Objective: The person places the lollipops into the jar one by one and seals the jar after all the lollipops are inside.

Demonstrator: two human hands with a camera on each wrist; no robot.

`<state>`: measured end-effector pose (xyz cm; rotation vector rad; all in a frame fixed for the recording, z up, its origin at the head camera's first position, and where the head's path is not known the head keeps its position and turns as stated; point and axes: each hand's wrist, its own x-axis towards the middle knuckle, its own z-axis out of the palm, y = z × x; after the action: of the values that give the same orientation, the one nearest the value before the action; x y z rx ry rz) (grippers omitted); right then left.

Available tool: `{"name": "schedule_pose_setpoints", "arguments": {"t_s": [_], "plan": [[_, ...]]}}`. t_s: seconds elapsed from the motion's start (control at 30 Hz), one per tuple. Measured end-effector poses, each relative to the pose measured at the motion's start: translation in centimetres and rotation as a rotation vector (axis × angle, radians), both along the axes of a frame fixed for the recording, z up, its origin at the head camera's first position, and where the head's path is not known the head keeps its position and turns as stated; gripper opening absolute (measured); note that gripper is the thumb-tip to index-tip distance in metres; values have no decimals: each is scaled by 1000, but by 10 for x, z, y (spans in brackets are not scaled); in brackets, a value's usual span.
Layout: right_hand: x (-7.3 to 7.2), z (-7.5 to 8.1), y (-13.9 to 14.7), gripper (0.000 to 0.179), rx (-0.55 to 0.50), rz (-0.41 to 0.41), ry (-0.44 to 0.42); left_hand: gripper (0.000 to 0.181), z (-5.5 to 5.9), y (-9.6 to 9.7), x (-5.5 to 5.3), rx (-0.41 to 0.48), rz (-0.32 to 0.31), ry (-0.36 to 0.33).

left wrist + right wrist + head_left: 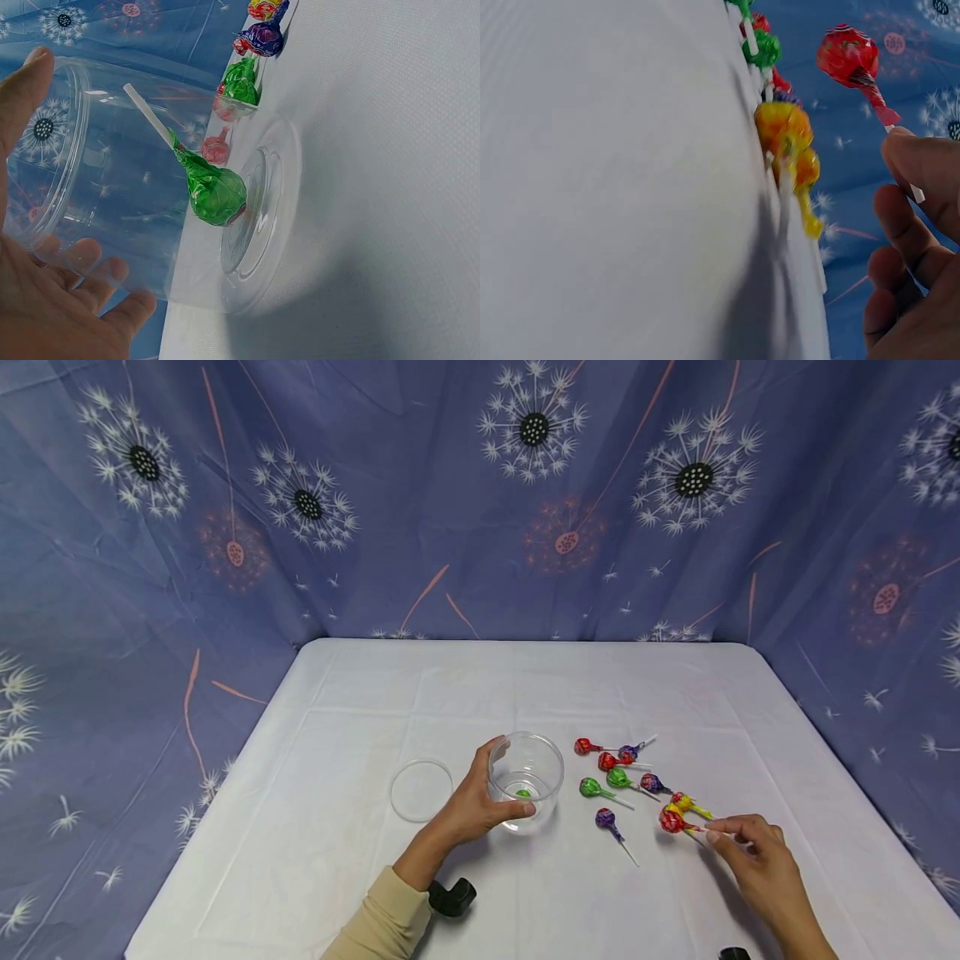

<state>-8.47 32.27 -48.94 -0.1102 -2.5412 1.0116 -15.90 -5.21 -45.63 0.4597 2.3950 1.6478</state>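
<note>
My left hand grips a clear plastic jar by its side, thumb toward me. In the left wrist view, a green lollipop lies inside the jar, its white stick slanting up toward the mouth. My right hand pinches the stick of a red lollipop, which is raised off the table in the right wrist view. Just below it are yellow lollipops. Several other lollipops lie between the hands, among them a green one and a purple one.
A clear round lid or ring lies left of the jar on the white-covered table. Red lollipops lie at the far side of the group. A blue dandelion-print curtain hangs behind and at both sides.
</note>
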Motion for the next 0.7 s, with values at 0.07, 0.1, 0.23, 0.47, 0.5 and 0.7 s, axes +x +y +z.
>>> {"name": "schedule_pose_setpoints", "arguments": {"t_s": [0.07, 0.1, 0.23, 0.47, 0.5, 0.7], "plan": [[-2, 5, -3, 5, -16, 9, 17, 97, 0, 0, 0, -5, 0, -1], [-2, 8, -4, 5, -22, 13, 20, 97, 0, 0, 0, -7, 0, -1], [-7, 17, -13, 5, -57, 12, 41, 97, 2, 0, 1, -15, 1, -1], [-17, 31, -31, 7, -84, 15, 46, 97, 4, 0, 2, -17, 1, -3], [-19, 34, -34, 8, -88, 14, 39, 98, 4, 0, 2, -19, 2, -3], [-30, 44, -53, 11, -141, 38, 45, 98, 5, 0, 3, -27, 3, -8]]}}
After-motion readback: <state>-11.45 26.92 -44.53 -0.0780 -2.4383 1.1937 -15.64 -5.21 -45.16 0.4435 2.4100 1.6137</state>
